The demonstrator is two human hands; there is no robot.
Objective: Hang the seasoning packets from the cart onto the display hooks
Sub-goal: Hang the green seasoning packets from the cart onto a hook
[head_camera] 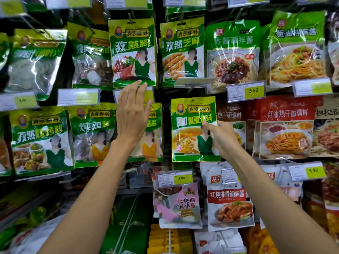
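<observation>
Curry powder packet is pinched at its right edge, about mid-height, by the right hand, thumb on the front face. The packet lies left of the grip, held upright with its long axis vertical and face forward. Its hang hole is at the top edge, up and left of the pinch, just beneath the tilted clear label holder. Whether the hole is already on a hook cannot be told; the hook tip is not resolved.

Left hand is spread flat, fingers straight, nothing held. Its fingertips sit at the bottom edge of the cumin powder packet, one column left, apart from the curry packet. The right hand is the nearer one.

Judgement: room is tight. Hanging packs sit close on both sides, and red noodle sauce packs are right behind the grip.
</observation>
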